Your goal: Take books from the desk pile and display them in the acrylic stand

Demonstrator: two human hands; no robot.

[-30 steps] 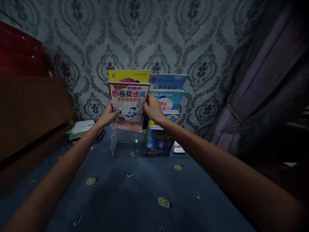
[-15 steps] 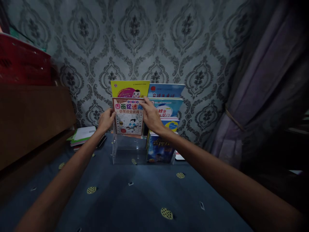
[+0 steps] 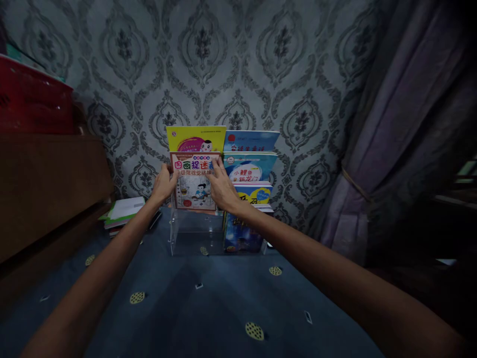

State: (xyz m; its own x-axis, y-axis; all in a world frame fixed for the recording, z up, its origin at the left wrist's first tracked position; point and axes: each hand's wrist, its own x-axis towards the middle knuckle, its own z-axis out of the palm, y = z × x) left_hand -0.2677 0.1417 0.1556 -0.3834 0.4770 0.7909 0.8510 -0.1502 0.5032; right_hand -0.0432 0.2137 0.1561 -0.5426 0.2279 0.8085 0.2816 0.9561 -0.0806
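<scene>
A brown-bordered picture book (image 3: pixel 197 191) stands in the left column of a clear tiered book rack (image 3: pixel 194 243). My left hand (image 3: pixel 165 184) is closed on its left edge, the fingertips partly hidden. Against the right part of the cover rests my right hand (image 3: pixel 222 189), its fingers stretched out over the printed title. Behind this book rises a taller yellow book (image 3: pixel 196 135). In the right column stand a blue book (image 3: pixel 253 140), a light-blue book (image 3: pixel 249 166), a yellow-and-blue book (image 3: pixel 261 194) and a dark-blue book (image 3: pixel 242 236), partly covered by my right forearm.
The rack stands on a dark-blue patterned cloth (image 3: pixel 164 308) near a wallpapered wall (image 3: pixel 238 64). Left of it lies a pile of books and papers (image 3: pixel 126 208), beside a brown cabinet (image 3: pixel 52 184) bearing a red basket (image 3: pixel 35 99). A tied curtain (image 3: pixel 352 199) hangs at right.
My right hand has shifted from the book's upper right edge down and left onto its cover. The left hand stays at the left edge. The view has moved slightly.
</scene>
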